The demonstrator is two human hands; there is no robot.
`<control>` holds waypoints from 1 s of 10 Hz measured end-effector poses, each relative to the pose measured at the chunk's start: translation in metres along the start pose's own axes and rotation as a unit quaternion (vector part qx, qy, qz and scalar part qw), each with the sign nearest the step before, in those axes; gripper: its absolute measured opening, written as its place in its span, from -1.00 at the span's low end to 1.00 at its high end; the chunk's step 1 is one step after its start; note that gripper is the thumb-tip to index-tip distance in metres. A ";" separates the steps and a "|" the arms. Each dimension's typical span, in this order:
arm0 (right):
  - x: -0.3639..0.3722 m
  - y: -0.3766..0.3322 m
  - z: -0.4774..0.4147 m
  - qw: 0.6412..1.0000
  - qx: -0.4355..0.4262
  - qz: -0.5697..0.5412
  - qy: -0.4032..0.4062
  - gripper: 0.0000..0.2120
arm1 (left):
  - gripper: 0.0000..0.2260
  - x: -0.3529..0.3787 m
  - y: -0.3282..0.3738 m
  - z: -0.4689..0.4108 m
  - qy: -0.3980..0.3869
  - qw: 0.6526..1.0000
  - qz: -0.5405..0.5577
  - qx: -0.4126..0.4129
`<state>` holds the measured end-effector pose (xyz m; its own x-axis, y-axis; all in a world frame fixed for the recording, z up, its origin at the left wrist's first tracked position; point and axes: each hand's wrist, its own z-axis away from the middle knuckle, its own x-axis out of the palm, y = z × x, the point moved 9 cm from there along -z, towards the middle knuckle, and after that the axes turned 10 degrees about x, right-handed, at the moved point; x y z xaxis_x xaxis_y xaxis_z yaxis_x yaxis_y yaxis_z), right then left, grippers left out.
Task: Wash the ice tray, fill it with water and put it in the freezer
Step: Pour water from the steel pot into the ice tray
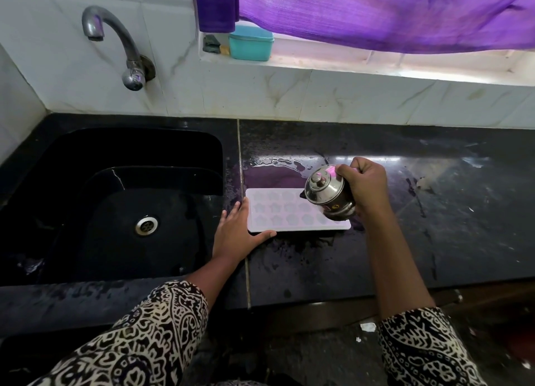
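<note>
A pale lilac ice tray (285, 211) with flower-shaped cells lies flat on the black counter (405, 226), just right of the sink. My left hand (237, 235) rests open on the counter at the tray's left end, fingers along its left edge and thumb along its near edge. My right hand (363, 187) grips a small steel jug (328, 196) with a knobbed lid, tilted over the tray's right end and covering that corner. I cannot make out any stream of water.
A black sink (110, 211) with a steel drain (146, 225) lies at left under a metal tap (115, 43). A puddle (278, 164) shines behind the tray. On the window ledge stands a teal box (250, 45) under a purple curtain (376, 11).
</note>
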<state>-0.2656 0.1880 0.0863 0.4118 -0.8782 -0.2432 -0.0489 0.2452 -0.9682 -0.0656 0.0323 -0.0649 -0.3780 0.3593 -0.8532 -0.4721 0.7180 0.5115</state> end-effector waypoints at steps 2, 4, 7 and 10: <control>0.000 -0.003 0.001 1.000 -0.012 0.005 0.007 -0.62 | -0.01 0.003 -0.003 -0.001 0.001 1.000 0.001 0.002; -0.002 -0.001 0.000 1.000 -0.008 0.005 0.010 -0.64 | -0.01 0.003 -0.003 -0.002 0.002 1.000 0.002 0.003; -0.007 -0.001 0.001 1.000 0.000 -0.008 0.017 -0.65 | -0.01 0.004 -0.005 -0.002 0.004 1.000 -0.002 0.005; -0.009 -0.001 -0.001 1.000 -0.002 0.006 0.023 -0.65 | -0.01 0.004 -0.005 -0.002 0.005 1.000 -0.004 0.007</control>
<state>-0.2699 0.1953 0.0890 0.3683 -0.8932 -0.2581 -0.0581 0.2549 -0.9652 -0.0665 0.0293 -0.0708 -0.3820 0.3484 -0.8560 -0.4643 0.7285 0.5037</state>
